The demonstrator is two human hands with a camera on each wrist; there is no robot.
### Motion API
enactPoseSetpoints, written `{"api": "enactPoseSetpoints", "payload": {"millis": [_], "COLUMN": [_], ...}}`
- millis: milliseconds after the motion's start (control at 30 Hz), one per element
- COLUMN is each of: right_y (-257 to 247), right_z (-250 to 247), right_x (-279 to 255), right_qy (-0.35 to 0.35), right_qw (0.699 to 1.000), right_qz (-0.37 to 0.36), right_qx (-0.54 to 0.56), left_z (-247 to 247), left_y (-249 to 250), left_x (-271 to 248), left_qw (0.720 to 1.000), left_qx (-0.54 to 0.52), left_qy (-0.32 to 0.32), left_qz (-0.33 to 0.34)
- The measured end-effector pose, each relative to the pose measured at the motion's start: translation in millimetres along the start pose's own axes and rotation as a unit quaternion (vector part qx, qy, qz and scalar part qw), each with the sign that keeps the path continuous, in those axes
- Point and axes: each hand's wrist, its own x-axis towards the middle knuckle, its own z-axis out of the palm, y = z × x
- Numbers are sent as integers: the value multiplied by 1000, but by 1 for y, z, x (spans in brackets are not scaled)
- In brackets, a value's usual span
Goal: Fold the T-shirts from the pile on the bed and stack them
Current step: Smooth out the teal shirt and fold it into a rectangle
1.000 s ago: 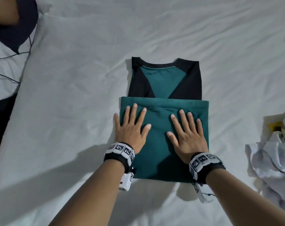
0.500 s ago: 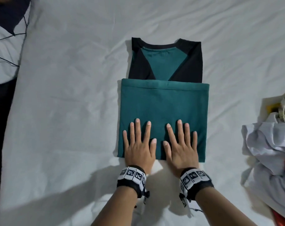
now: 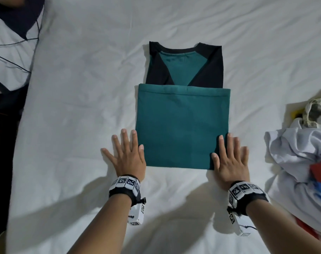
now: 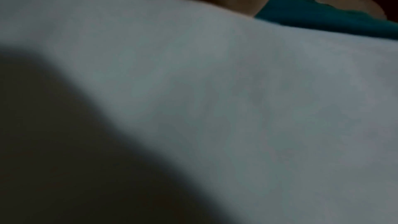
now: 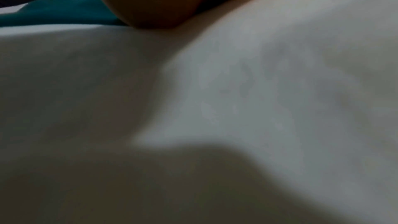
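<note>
T-shirt: teal T-shirt (image 3: 182, 125) with black sleeves lies flat in the middle of the bed (image 3: 82, 107), partly folded.
Way it points: neckline toward the far side, away from the person; the lower half is doubled up over the body, its hem running straight across just below the black shoulders.
Long axis: runs away from the person, near edge to collar; the sides are folded in to a narrow rectangle.
Left hand: left hand (image 3: 127, 158) lies flat with fingers spread wide, at the near left corner; the thumb is over the teal cloth, the rest on the sheet.
Right hand: right hand (image 3: 229, 160) flat and spread likewise at the near right corner, thumb and first finger on the cloth.
Pile: crumpled clothes (image 3: 302, 158), white with red and blue, at the right edge, well apart from the folded shirt.
Surface: white sheet, lightly creased, with arm shadows near the person.
Left edge: a white and dark garment (image 3: 11, 44); beyond the bed it is dark.
Wrist views: blurred sheet, a strip of teal, part of a palm.
</note>
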Motion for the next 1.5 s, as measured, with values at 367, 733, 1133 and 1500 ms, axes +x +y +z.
{"api": "enactPoseSetpoints", "payload": {"millis": [367, 733, 1133, 1500], "right_y": [-3, -10, -25, -17], "right_z": [-27, -46, -114, -166], "right_x": [-36, -19, -127, -88], "right_qy": [25, 14, -287, -176], "right_qw": [973, 969, 945, 982], "right_qz": [-206, -218, -137, -64], "right_qx": [-100, -119, -73, 35], "left_z": [-38, -55, -112, -160], "left_y": [-8, 10, -15, -11], "left_x": [-43, -27, -116, -45], "left_qw": [961, 954, 917, 929], "left_qx": [99, 168, 38, -123], "left_qy": [-30, -35, -331, -311], "left_qz": [256, 245, 217, 160]}}
